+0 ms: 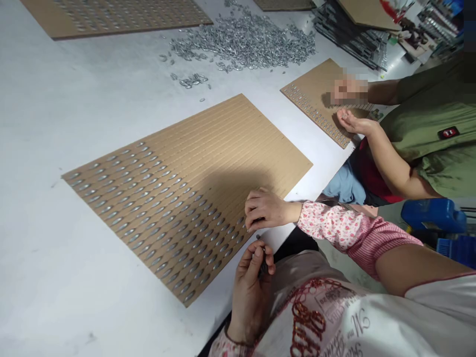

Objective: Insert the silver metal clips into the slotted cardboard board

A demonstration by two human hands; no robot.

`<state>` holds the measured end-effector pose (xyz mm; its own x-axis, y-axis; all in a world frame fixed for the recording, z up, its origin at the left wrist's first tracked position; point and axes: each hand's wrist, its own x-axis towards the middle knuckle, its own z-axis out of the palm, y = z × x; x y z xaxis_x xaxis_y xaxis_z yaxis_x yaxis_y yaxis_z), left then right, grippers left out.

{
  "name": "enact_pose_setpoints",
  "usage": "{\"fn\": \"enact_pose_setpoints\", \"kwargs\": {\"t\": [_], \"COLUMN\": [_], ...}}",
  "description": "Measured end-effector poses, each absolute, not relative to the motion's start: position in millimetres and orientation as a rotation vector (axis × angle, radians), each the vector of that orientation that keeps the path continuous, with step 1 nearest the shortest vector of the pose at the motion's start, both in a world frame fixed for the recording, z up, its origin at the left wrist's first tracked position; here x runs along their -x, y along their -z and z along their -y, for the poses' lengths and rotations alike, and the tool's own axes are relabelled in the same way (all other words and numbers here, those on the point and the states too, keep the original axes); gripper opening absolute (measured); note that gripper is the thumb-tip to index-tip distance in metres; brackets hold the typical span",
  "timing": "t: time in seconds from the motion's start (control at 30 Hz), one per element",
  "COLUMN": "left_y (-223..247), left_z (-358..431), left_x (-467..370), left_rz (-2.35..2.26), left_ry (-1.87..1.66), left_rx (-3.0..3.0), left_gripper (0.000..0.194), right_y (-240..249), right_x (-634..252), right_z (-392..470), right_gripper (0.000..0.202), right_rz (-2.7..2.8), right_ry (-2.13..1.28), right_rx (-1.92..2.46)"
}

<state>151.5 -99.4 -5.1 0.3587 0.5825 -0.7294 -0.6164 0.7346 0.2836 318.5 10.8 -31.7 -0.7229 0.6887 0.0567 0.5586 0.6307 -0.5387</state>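
A grooved cardboard board (pixel 230 144) lies on the white table, its left and near rows filled with small spindle-shaped metal pieces (pixel 147 176) that look like fishing sinkers. Over the board's near edge, my right hand (pixel 266 210) has its fingers curled down by the end of the rows; whatever is at its fingertips is hidden. Just off that edge, closer to my body, my left hand (pixel 253 292) is closed around several dark metal sinkers, one showing above the thumb and fingers.
A loose pile of sinkers (pixel 256 42) spreads across the back of the table. Another filled board (pixel 130 20) lies at the far left. On the right, a co-worker's hands (pixel 349 119) are over a smaller board (pixel 316 82). A blue container (pixel 433 214) stands beyond my arm.
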Motion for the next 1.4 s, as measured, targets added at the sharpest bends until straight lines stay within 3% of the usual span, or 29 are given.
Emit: {"fn": "enact_pose_setpoints", "kwargs": {"t": [0.63, 0.9, 1.4], "left_y": [5.1, -1.9, -0.2], "left_z": [99.6, 95.4, 89.5], "left_x": [-150.5, -151.6, -149.0], "left_rz": [-1.012, -1.04, -1.131], "left_ry": [-0.771, -0.778, -0.846], "left_rx": [0.049, 0.022, -0.036], "left_gripper": [0.028, 0.025, 0.029], "right_y": [24.2, 33.1, 19.7], "right_x": [-335.6, -328.2, -334.4], "right_z": [-21.6, -12.6, -14.4], "right_gripper": [0.028, 0.031, 0.033], "right_rz": [2.312, 2.432, 2.403], "right_ry": [-0.777, -0.605, -0.791], "right_rx": [1.183, 1.305, 1.242]}}
